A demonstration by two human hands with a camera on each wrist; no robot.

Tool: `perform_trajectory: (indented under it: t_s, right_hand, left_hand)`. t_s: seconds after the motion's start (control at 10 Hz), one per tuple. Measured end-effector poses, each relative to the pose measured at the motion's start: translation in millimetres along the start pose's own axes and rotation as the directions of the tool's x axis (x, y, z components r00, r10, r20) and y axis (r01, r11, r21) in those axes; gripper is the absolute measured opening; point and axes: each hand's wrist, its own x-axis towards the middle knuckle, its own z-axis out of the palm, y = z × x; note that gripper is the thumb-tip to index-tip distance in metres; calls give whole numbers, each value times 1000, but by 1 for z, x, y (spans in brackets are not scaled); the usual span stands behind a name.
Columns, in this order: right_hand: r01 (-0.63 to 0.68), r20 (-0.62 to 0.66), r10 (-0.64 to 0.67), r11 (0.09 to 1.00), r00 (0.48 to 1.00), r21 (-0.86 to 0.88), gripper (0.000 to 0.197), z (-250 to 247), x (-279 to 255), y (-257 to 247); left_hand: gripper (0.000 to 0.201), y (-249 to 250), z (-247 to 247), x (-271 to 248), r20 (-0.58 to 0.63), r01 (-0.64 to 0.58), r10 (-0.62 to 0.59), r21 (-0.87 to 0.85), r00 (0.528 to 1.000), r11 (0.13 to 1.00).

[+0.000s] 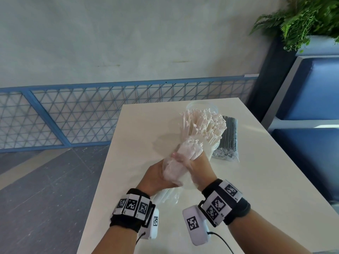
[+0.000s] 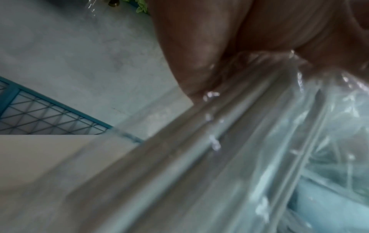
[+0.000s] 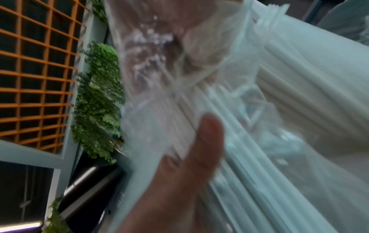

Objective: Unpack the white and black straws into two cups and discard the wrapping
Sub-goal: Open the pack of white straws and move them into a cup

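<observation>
Above the white table (image 1: 139, 136), both hands grip one bundle of white straws (image 1: 187, 145) still inside its clear wrapping (image 1: 170, 195). My left hand (image 1: 156, 176) curls round the bundle from the left and my right hand (image 1: 201, 166) holds it from the right. Up close, the right thumb (image 3: 207, 134) presses on the wrapping (image 3: 159, 88) over the straws (image 3: 299, 75). Left fingers (image 2: 191, 47) clamp the crinkled wrapping (image 2: 259, 126). Beyond the hands, a clear cup (image 1: 213, 146) holds loose white straws (image 1: 203, 123) fanned out. A sealed pack of black straws (image 1: 228, 138) lies right of it.
A second clear cup (image 1: 201, 107) stands behind the fanned straws near the table's far edge. Blue upholstered seating (image 1: 310, 99) runs along the right, with a green plant (image 1: 300, 19) above. A blue mesh fence (image 1: 73, 114) and grey floor lie to the left.
</observation>
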Motion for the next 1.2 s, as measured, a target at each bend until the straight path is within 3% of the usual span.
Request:
perform_trajectory:
  t_s: [0.1,0.2,0.3,0.4,0.5,0.6,0.7,0.9,1.0,1.1,1.2]
  right_hand:
    - [-328,-199,264,826,944,-459,8,24,3,-26]
    - [-295,-228,225,891,947,-345,9,25,16,-48]
    - [-310,-196,252,869,948,-384,15,22,19,-47]
    - [-423,-182,388,736,903,-529,45,15,8,-41]
    - [-446,-241,382,662,892,-602,47,17,2,-30]
    - [-362,-267,248,711,931,-602,22,22,22,-48]
    - [-266,-296,108,778,949,-569,12,29,50,-76]
    - [-195,-350,-35,777,936,-599,12,30,80,-101]
    - [-159,-316,-102,696,943,-700,17,33,89,-104]
    - [-152,-276,-105,626,956,-765,16,37,95,-101]
    - [-114,-233,-131,585,964,-803,7,41,99,-98]
  left_hand:
    - [47,-8,0,-3,-47,9,-9,1,999,1000]
    - [48,-14,-2,-2,-56,24,-26,-40,998,999]
    - [46,-13,-1,2,-109,22,-32,-93,993,995]
    - [42,-8,4,4,-126,10,-25,-116,992,993]
    - [45,-7,8,8,-104,-16,4,-114,995,993]
    - [42,-11,5,10,-127,-26,18,-63,992,998]
    - [30,-20,-1,10,-179,-35,8,-147,984,989]
    - [26,-42,-16,19,-300,-56,-20,-243,954,968]
    - [28,-47,-22,21,-322,-62,-36,-289,946,955]
    - [43,-49,-27,21,-333,-56,-61,-330,941,942]
    - [50,-46,-27,19,-313,-70,-48,-358,949,931]
